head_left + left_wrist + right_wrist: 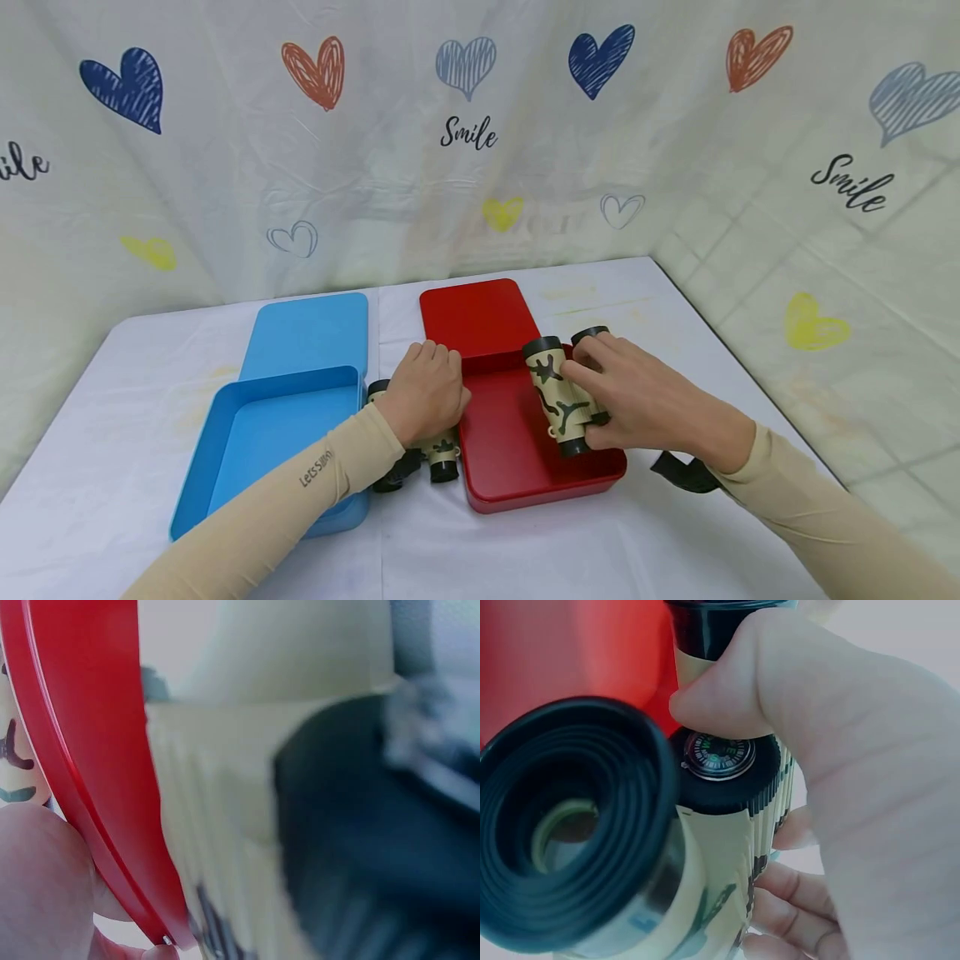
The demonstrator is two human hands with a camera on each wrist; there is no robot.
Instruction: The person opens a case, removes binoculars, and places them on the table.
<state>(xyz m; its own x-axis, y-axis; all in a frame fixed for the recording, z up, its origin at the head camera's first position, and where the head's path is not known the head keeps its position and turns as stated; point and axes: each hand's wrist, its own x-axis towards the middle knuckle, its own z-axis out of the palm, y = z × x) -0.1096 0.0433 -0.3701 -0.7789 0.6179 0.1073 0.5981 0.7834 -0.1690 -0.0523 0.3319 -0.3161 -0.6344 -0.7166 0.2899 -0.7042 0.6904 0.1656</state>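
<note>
My right hand (637, 396) grips camouflage binoculars (553, 392), holding them tilted over the right part of a red box (540, 492). In the right wrist view, the thumb lies by a small compass (718, 756) set between the barrels, with fingers around the far side. My left hand (427, 392) has its fingers curled at the red box's left wall, pinching the wall (97, 772) in the left wrist view. Beneath that wrist, a second pair of camouflage binoculars (441, 448) sits between the boxes, partly hidden by the hand and sleeve.
An open blue box (197, 467) stands on the left, its blue lid (311, 333) behind it. Behind the red box lies a red lid (480, 317). A black strap (684, 473) hangs by the right wrist. A white cloth covers the table (442, 558).
</note>
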